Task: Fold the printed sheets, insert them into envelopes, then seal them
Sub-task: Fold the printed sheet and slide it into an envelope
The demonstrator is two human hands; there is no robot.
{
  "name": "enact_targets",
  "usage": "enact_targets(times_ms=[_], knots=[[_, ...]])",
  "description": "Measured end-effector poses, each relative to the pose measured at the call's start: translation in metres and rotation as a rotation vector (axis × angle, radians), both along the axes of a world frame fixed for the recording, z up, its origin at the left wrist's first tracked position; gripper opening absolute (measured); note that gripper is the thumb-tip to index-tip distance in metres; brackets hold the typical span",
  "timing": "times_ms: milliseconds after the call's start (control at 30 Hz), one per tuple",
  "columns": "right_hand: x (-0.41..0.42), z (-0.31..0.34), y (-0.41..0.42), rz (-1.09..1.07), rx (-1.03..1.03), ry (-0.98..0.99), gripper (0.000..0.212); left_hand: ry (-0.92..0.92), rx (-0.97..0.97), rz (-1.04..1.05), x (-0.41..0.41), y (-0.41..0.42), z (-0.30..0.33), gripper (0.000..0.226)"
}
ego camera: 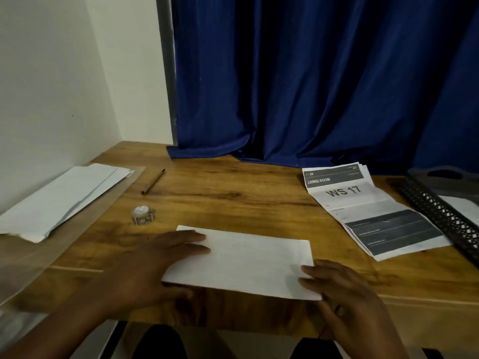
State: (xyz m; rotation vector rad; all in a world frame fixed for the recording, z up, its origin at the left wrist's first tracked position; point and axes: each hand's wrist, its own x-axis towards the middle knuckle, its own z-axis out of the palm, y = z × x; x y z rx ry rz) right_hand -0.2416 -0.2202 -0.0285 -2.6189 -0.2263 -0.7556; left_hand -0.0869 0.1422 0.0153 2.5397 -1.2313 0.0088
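- Head view, looking down at a wooden table (246, 193) set against a white wall and a blue curtain (311, 81).
- White envelope (241, 263) lies flat near the front edge of the table, long side across the view, plain face up. Can't tell whether anything is inside or whether the flap is sealed.
- Left hand (155, 263) is flat on the envelope's left end, fingers straight and close together, fingertips resting on the paper, thumb off the near edge on the wood.
- Right hand (344, 288) is at the envelope's right near corner, fingers mostly extended and slightly spread, tips on the paper. Some blur here, so can't tell whether the thumb is under the corner.
- Printed sheets (368, 206) lie in a small fanned stack to the right and further back, well apart from the envelope. Top one is unfolded with crease lines, reads "LIVING ROOM" and "WS 17", dark blocks at head and foot.
- Black mesh tray (440, 213) sits at the right edge, just beside the sheets, with white paper in it.
- Stack of blank envelopes (62, 200) is at far left on a clear plastic sheet (77, 237), against the wall.
- Brown pen (153, 181) lies on the table behind the left hand, angled towards the back.
- Small tape roll (143, 215) stands between the pen and the left hand, apart from both.
- Dark trouser legs show under the table's front edge.
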Motion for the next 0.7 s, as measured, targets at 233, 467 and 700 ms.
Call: enact_targets(times_ms=[233, 467, 700], knots=[[0.018, 0.047, 0.006, 0.033, 0.693, 0.009, 0.017, 0.121, -0.617, 0.101, 0.002, 0.010, 0.011, 0.041], [0.081, 0.061, 0.000, -0.096, 1.084, 0.028, 0.020, 0.226, -0.847, 0.471, 0.040, -0.044, 0.014, 0.071], [0.102, 0.034, -0.002, -0.149, 0.935, 0.069, 0.034, 0.139, -0.673, 0.628, 0.053, -0.048, -0.009, 0.102]])
